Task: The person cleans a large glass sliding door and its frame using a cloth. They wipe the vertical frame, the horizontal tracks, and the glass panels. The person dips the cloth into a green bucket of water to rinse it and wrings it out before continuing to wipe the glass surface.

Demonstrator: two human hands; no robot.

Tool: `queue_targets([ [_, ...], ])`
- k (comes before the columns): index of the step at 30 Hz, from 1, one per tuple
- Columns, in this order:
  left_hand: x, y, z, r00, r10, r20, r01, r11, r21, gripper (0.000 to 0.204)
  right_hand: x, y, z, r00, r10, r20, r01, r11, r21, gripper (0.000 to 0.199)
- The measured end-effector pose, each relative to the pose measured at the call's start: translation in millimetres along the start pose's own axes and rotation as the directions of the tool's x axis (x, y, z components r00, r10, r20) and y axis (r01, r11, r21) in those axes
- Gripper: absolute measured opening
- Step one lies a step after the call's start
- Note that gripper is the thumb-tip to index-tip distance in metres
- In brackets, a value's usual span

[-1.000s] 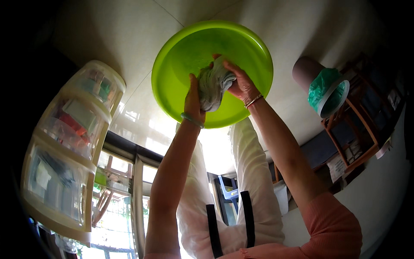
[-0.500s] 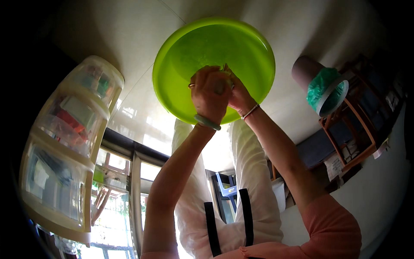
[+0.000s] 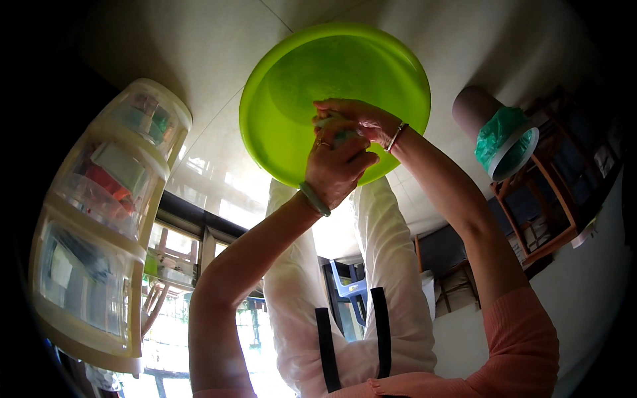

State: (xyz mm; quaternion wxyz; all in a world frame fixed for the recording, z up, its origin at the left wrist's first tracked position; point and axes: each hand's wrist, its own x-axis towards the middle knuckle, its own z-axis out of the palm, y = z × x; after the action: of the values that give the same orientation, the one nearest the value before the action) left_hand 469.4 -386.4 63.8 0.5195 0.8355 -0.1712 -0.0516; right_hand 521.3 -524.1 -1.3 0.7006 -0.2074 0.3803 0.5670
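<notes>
Over a round lime-green basin point(image 3: 265, 142), both hands are brought together. My left hand point(image 3: 335, 164), with a ring and a pale bangle, is closed from below around a small whitish thing with a blue-green patch point(image 3: 342, 136). It looks wet and soft, but its kind cannot be made out. My right hand point(image 3: 369, 122), wearing a thin bracelet, grips the same thing from above and from the right, fingers bent over it. Most of the thing is hidden by the fingers. The inside of the basin looks shiny and wet.
On the left stands a cream drawer unit point(image 3: 99, 219) with clear fronts. A bin point(image 3: 483, 113) lined with a green bag is at the right, near a wooden chair point(image 3: 547, 199). A blue plastic stool point(image 3: 350, 286) shows beyond my white-trousered legs.
My hands have shifted against each other: the right has come across the top, and the left has turned and dropped lower. More of the whitish thing shows between them.
</notes>
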Motion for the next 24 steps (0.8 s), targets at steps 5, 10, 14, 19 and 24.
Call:
queue_targets([
  [5,-8.2,-0.1,-6.3,0.982,0.067,0.175,-0.070,0.998,0.009,0.019,-0.8,3.3,6.3,0.999,-0.002,-0.033,-0.001,0.996,-0.085,0.018],
  [10,-7.2,3.9,-7.0,0.974,0.132,0.186,-0.139,0.990,0.027,0.019,-2.2,-2.4,10.0,0.999,0.037,0.023,-0.032,0.983,-0.183,0.019],
  [14,-5.8,7.2,-5.3,0.958,0.187,0.216,-0.209,0.974,0.086,0.014,-5.4,-7.1,20.0,1.000,0.022,-0.020,-0.026,0.976,-0.216,0.022],
  [19,-1.6,9.4,-9.1,0.955,0.207,0.214,-0.233,0.967,0.101,0.013,2.4,-6.6,22.2,0.989,0.028,-0.145,-0.063,0.968,-0.242,0.026],
  [24,-7.1,2.2,-7.2,0.947,0.223,0.229,-0.262,0.953,0.154,0.014,5.9,-2.1,22.1,0.966,-0.025,-0.259,-0.065,0.941,-0.333,0.033],
])
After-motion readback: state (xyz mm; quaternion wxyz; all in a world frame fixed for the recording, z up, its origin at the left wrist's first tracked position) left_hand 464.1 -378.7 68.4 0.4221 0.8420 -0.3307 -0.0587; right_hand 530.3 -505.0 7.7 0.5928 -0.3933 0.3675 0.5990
